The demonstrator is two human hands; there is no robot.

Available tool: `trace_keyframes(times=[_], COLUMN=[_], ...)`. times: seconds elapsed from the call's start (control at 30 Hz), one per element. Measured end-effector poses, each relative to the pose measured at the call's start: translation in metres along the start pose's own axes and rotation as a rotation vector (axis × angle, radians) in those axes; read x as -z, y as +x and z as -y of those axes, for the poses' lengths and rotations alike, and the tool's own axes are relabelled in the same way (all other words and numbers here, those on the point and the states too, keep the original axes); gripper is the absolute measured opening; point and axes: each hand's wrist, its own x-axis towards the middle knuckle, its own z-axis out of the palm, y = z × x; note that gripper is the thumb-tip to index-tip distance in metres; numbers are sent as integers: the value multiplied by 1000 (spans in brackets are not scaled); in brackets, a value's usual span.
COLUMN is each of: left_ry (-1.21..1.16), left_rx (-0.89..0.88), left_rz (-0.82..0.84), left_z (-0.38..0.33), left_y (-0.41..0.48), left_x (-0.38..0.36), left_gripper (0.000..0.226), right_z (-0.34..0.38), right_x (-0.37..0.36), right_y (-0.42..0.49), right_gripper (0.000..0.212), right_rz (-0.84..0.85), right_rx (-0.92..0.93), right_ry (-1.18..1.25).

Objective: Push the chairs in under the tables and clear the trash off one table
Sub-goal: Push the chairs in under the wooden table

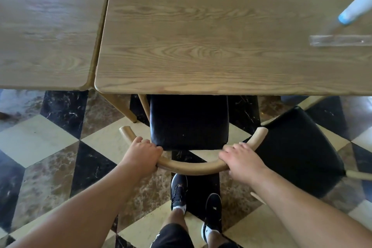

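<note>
While the chair [189,121] sits half under the table [221,32], left hand [144,154] and right hand [241,159] each wrap the curved backrest [193,166], spaced wide, likely for a straight push. Bottle [356,7], clear trash [340,40]: table's right edge.

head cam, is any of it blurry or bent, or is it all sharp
Head view: the bottle and clear plastic strip at the right table's far right are smeared; the left table is soft too; table edges bow from the wide lens; both hands on the chair's curved backrest look sharp.
</note>
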Motion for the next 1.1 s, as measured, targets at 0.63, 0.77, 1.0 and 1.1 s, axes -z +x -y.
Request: trace_keyframes(times=[0.63,0.77,1.0,1.1], left_ry=[34,46,-165,-265], left_rx=[-33,-31,-206,-250], left_rz=[5,24,149,34], left_z=[48,47,1,-41], left_y=[54,51,55,63], left_x=[36,38,99,135], left_gripper=[28,30,66,37], right_z=[-20,-11,-28,-58], right_x=[37,35,54,47], right_y=[52,48,-6,-49], right_gripper=[34,34,62,32], right_rz=[-49,-72,-230,-301], right_rx=[-79,-119,-221,-373], right_ry=[16,29,535,573])
